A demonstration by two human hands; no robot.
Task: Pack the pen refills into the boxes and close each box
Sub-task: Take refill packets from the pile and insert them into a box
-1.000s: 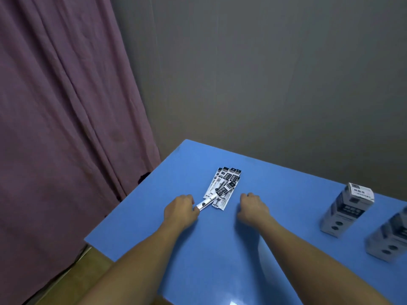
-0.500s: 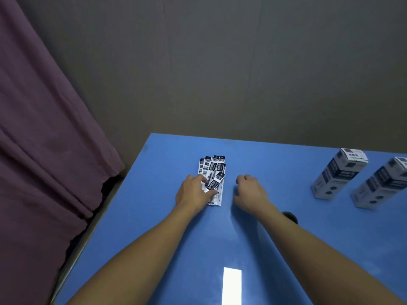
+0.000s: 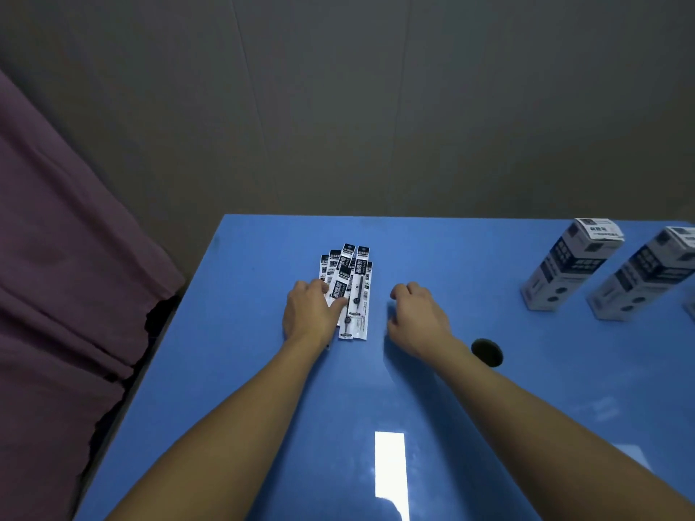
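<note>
Blue table [image 3: 233, 370], refills [image 3: 351, 291] near the far left corner. Left hand [image 3: 310, 314] has slid from the pile's near end up onto it, fingers curled on the packets; right hand [image 3: 415, 317] loosely curled, empty, just beside. Gathering's barely begun. Packets run lengthwise away from me, dark headers toward the wall, boxes [image 3: 571, 265] well off right

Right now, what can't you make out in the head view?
- Refill packets: exact count unclear; they overlap and the left hand covers the near-left part.
- Packet and box print: too small to read.
- Second box: cut by the right edge.
- Right hand: fingers curled under; palm hidden.
</note>
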